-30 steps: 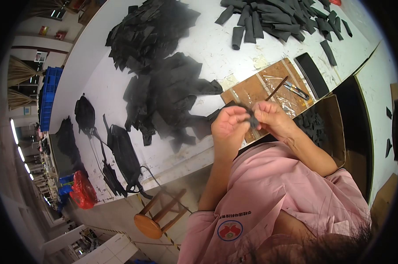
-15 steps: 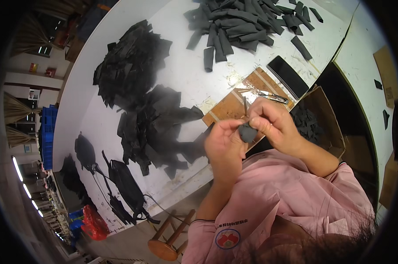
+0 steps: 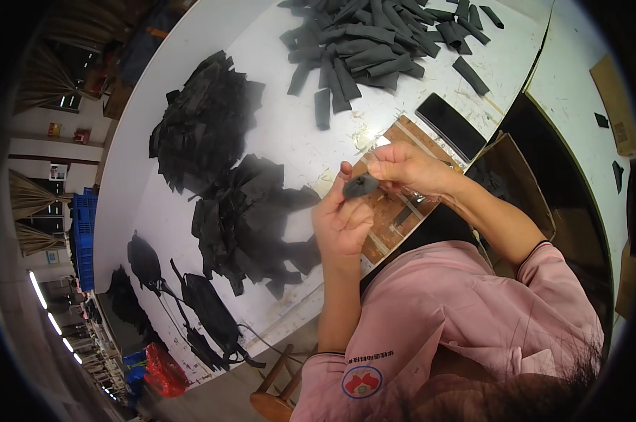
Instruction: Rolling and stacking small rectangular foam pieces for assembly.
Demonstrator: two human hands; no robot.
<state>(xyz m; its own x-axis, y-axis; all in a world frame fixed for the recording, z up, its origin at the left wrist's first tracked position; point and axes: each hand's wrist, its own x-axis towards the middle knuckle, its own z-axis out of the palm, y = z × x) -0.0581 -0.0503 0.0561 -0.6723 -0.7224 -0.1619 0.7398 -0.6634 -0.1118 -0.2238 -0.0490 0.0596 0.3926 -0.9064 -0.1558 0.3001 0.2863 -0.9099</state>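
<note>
Head view shows me the grey fabric piece (image 3: 361,186) grasped in the left hand (image 3: 342,224), crosswise just below-left of the right hand's (image 3: 413,170) fingertips, whose grip I cannot tell.

The piece of cloth (image 3: 359,188) was small, dark grey and matt, bunched into a rounded shape with a small darker spot near the middle of the side that faced up. It sat at the top of the left hand (image 3: 342,224), against the raised finger on its left and above the curled fingers. The right hand (image 3: 415,173) was at its upper right, fingertips drawn together close to its edge; whether they gripped the cloth could not be told. Its underside was hidden.
</note>
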